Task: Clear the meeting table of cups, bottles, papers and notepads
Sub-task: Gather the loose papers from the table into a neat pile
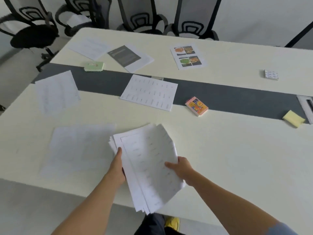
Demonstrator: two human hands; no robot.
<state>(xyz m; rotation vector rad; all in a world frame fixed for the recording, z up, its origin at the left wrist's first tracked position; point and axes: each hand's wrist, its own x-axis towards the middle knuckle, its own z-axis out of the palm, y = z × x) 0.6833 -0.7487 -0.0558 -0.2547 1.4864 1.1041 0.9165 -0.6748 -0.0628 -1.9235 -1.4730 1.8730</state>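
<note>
Head view: gripping stack (149,167) with left hand (116,167) and right hand (181,168), near edge of table (237,150).
Next sheet (79,146) just left of stack, long axis left-right, nearer left hand.

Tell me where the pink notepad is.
In the head view, the pink notepad lies right of centre, on the near edge of the grey strip, just right of a printed sheet.
</note>
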